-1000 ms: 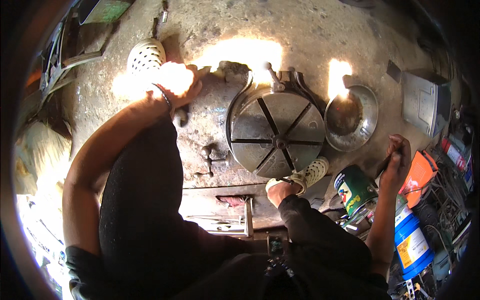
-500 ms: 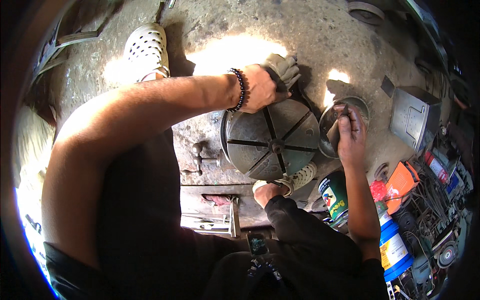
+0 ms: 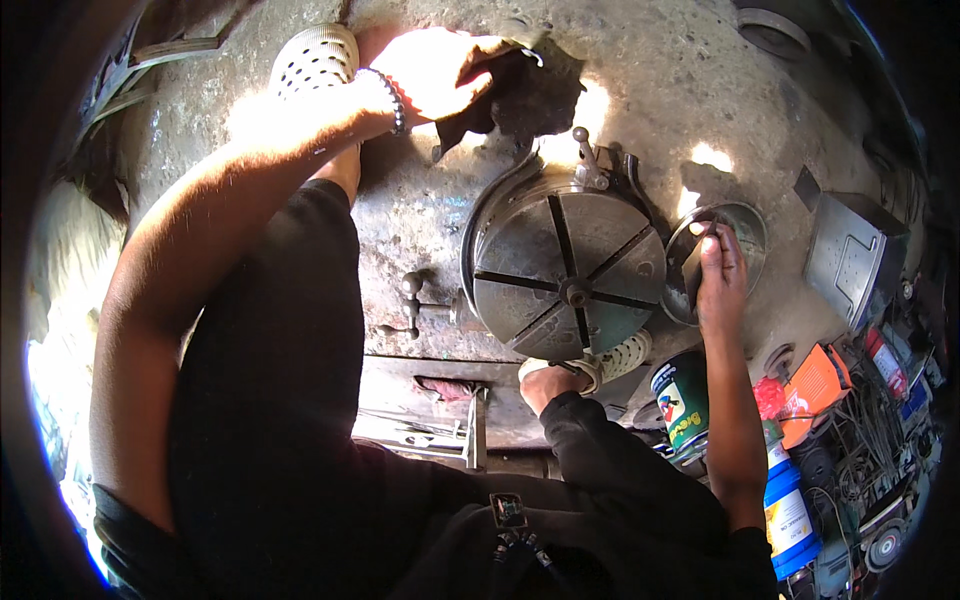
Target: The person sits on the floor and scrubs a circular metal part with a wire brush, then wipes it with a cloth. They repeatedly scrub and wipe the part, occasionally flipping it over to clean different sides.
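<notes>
My L hand point(image 3: 430, 75) is out over the floor, up & left of the round slotted table point(image 3: 620, 250), well apart from it. Glare washes it out: fingers look partly bent, but can't tell how far open or if it grips anything. A dark ragged patch point(image 3: 535, 95) sits right by the fingertips; cloth or shadow, can't say. Beaded bracelet point(image 3: 396, 100) on that wrist.

My R hand point(image 3: 725, 275) is over the metal dish point(image 3: 752, 225), fingers curled in, thumb pressed on a dark piece point(image 3: 710, 230); can't tell what kind.

Slotted table is face up in front of me, slightly R of ctr, btwn my hands, nearer the R one. Ball-end lever point(image 3: 588, 160) at its far edge, crank handle point(image 3: 412, 305) on its L side. My R clog point(image 3: 628, 358) is at its near edge; L clog point(image 3: 312, 60) is up by my L wrist. Green can point(image 3: 680, 395) & blue bucket point(image 3: 790, 520) stand lower R, w/ a metal box point(image 3: 845, 255) beyond the dish.
</notes>
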`<move>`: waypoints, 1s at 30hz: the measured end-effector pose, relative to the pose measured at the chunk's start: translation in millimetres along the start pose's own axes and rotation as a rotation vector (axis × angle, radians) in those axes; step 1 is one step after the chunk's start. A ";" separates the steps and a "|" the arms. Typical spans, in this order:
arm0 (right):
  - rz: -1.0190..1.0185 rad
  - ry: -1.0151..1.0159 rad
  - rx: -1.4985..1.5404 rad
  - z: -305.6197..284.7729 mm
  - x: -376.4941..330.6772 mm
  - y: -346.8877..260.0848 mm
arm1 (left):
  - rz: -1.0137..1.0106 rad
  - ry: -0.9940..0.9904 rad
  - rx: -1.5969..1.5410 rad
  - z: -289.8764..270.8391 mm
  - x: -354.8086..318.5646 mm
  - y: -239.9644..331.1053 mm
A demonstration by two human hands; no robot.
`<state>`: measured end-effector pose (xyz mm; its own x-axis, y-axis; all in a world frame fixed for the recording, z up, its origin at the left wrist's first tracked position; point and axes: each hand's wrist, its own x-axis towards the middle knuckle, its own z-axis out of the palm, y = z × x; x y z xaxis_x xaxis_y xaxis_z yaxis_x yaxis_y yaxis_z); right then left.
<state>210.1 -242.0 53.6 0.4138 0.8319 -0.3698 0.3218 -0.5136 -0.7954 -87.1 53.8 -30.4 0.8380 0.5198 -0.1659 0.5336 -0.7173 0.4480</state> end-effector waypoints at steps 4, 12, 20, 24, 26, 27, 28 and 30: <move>-0.029 -0.089 -0.004 4.3 4.4 -2.6 | 0.011 0.063 -0.081 14.3 -16.7 -22.6; 0.041 -0.109 0.073 9.9 4.9 -1.7 | 0.119 0.093 -0.116 8.7 -25.4 -42.6; 0.026 -0.088 -0.069 18.0 24.5 -6.6 | -0.008 0.062 -0.028 15.9 -39.4 -43.8; 0.054 -0.059 -0.116 12.6 30.3 -12.4 | 0.049 0.049 -0.096 23.6 -29.2 -43.5; 0.070 -0.070 -0.123 9.6 32.3 -5.0 | 0.067 0.048 -0.141 24.5 -28.4 -40.9; 0.077 -0.077 -0.124 9.0 32.7 -1.1 | 0.077 0.033 -0.182 21.1 -27.9 -38.4; 0.089 -0.076 -0.079 8.6 32.1 1.1 | 0.088 0.019 -0.224 18.1 -27.7 -35.6; 0.110 -0.076 0.015 8.7 30.8 4.6 | 0.032 -0.114 -0.289 7.7 -31.3 -22.9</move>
<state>217.0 -216.9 34.4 0.3800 0.7847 -0.4898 0.2652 -0.5997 -0.7550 -124.7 50.4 -42.2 0.8700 0.4318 -0.2381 0.4661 -0.5626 0.6828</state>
